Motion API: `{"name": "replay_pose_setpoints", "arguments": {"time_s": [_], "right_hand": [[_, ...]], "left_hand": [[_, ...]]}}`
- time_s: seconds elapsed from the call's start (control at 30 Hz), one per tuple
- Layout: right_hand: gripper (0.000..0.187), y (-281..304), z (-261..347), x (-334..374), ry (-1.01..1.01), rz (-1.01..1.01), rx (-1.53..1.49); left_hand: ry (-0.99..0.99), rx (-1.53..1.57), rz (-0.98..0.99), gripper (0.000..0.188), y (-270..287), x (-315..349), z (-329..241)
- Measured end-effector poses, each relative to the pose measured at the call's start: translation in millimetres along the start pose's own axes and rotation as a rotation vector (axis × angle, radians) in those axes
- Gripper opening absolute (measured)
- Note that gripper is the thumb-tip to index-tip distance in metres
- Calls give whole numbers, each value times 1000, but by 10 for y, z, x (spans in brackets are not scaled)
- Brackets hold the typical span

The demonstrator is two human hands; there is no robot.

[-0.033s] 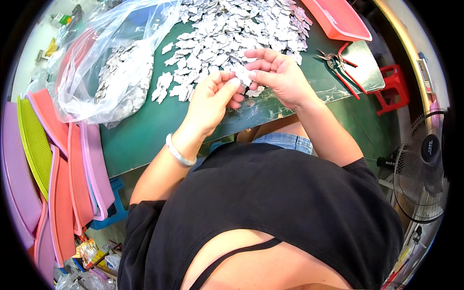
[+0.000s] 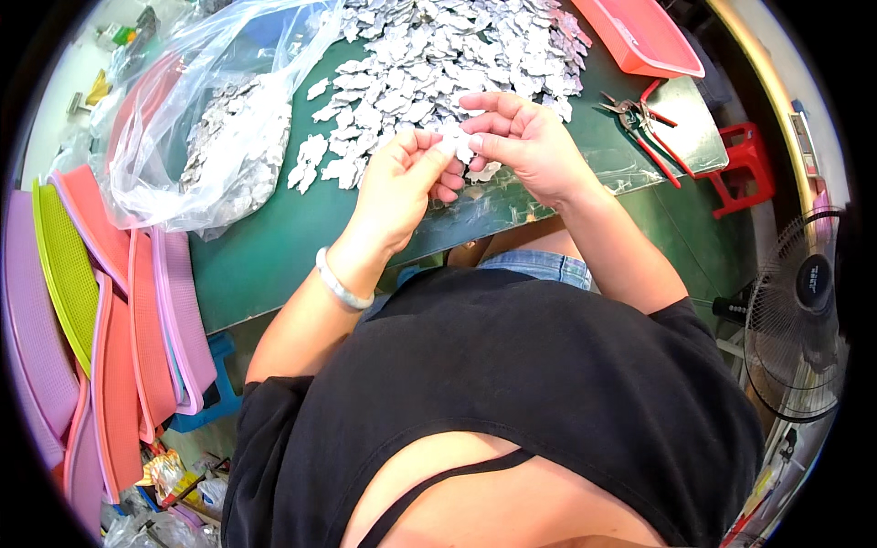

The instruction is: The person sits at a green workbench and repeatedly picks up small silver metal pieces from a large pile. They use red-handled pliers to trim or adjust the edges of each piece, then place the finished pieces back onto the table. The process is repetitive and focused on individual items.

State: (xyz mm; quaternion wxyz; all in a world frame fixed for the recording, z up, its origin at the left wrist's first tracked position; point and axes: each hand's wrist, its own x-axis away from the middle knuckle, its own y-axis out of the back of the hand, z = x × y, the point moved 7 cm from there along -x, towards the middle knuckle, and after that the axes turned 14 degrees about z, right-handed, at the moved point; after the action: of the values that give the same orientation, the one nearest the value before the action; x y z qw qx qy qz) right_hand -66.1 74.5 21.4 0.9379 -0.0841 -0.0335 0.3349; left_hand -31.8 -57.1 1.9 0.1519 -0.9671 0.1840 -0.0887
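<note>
Between my two hands is a small flat silver-grey piece with an irregular outline. My left hand pinches its left side between thumb and fingers; a pale bangle circles that wrist. On the other side, the thumb and curled fingers of my right hand close on the same piece. A large heap of similar grey pieces spreads over the table just beyond my hands. A few loose pieces lie at the heap's left edge, and another sits under my fingers by the front edge.
A clear plastic bag of grey pieces stands left on the green table. Red-handled pliers or cutters lie right, below a red tray. Purple, coral and green baskets stack at left. A red stool and fan stand right.
</note>
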Motion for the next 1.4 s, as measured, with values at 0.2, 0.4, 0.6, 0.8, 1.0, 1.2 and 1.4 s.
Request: {"name": "replay_pose_setpoints", "arguments": {"time_s": [0.2, 0.4, 0.6, 0.8, 1.0, 1.2, 1.4], "right_hand": [[38, 135, 119, 86, 86, -90, 383], [45, 260, 51, 316, 101, -203, 933], [55, 171, 53, 322, 237, -244, 1101], [54, 332, 18, 314, 207, -281, 1093], [50, 349, 57, 309, 218, -230, 1172], [45, 434, 48, 329, 299, -337, 1088], [36, 502, -74, 257, 99, -239, 275]], "left_hand": [[53, 97, -16, 11, 55, 13, 26], [26, 292, -69, 6, 165, 54, 121], [54, 401, -27, 4, 143, 88, 189], [110, 363, -46, 18, 144, 112, 280], [157, 359, 23, 23, 98, 101, 350], [187, 281, 8, 20, 51, 92, 334], [172, 324, 44, 17, -90, -4, 304]]}}
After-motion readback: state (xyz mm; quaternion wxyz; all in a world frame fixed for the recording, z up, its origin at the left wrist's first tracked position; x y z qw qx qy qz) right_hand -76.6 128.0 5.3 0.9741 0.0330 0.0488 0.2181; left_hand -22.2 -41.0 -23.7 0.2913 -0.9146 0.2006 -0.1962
